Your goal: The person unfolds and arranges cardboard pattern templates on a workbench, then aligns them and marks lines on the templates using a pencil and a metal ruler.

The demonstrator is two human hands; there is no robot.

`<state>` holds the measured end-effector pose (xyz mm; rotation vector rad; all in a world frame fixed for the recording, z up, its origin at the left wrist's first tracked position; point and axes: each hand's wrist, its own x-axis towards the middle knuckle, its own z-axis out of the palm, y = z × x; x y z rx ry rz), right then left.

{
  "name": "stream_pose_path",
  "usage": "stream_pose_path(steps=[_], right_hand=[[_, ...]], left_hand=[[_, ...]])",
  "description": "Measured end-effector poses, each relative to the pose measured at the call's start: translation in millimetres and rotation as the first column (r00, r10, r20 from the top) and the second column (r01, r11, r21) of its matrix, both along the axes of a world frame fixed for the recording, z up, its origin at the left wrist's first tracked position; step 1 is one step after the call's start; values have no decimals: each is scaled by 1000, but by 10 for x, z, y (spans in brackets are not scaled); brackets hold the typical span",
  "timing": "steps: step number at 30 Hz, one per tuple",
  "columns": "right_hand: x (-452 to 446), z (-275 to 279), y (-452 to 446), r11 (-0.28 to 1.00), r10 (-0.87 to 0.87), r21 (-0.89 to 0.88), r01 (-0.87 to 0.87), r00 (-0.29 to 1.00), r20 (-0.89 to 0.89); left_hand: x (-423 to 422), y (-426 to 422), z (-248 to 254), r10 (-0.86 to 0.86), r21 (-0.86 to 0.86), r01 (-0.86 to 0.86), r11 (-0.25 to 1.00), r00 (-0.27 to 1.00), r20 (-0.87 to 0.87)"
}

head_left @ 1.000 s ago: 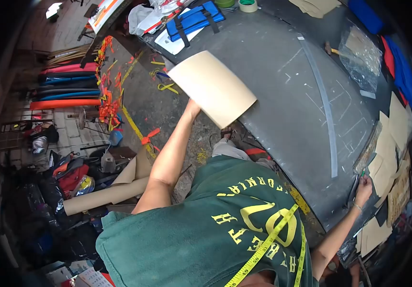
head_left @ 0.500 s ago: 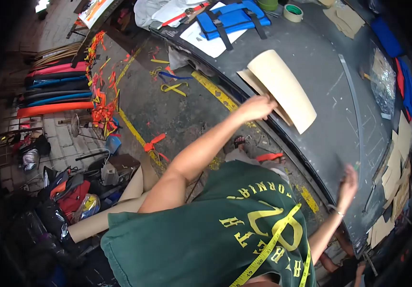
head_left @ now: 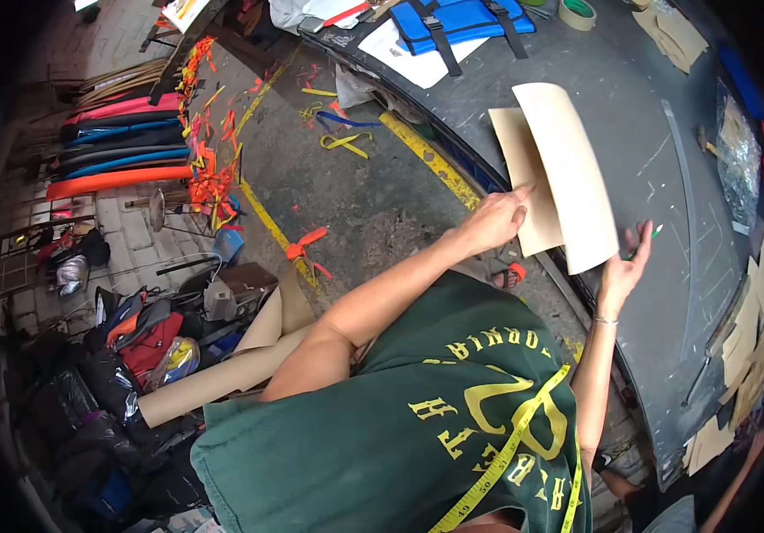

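Left hand (head_left: pixel 493 222): pinching the folded tan card sheet (head_left: pixel 568 178) at its inner panel.
Right hand (head_left: pixel 627 265): fingers spread by the sheet's lower corner; a slim green-tipped stick (head_left: pixel 657 232) shows beyond them (whether gripped, cannot tell).
Card sheet: between the hands, folded over, curved.
Tabletop (head_left: pixel 626 111): dark grey, scuffed, white-marked, beyond both hands.
Floor (head_left: pixel 373 235): worn concrete, left of the left hand; yellow painted line (head_left: pixel 266 222), orange scraps (head_left: pixel 311 244).

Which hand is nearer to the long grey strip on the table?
Right. The right hand is just beside the long grey strip; the left hand is farther away, at the near edge of the brown card.
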<state>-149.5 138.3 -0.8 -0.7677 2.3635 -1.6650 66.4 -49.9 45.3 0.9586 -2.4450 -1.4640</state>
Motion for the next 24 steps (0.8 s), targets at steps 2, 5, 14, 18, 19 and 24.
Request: stream_pose_path(steps=[2, 5, 14, 18, 19, 24], right_hand=[[21, 182, -145, 995, 33, -90, -35, 999, -26], [74, 463, -440, 999, -11, -34, 17, 985, 173], [434, 57, -1540, 980, 53, 188, -60, 998, 42], [961, 48, -1940, 948, 80, 319, -20, 981, -175], [1031, 127, -2061, 956, 53, 293, 16, 973, -226], [924, 77, -2186, 995, -96, 12, 96, 995, 2]], left_hand=[[100, -131, -211, 3, -173, -29, 985, 989, -149], [187, -451, -16, 46, -63, -52, 997, 995, -92], [505, -1721, -278, -31, 49, 32, 998, 999, -11], [508, -2027, -496, -222, 94, 233, 968, 968, -117], [526, -2097, -362, -246, 112, 259, 959, 962, -119], [771, -2257, -433, -379, 4, 386, 922, 908, -180]])
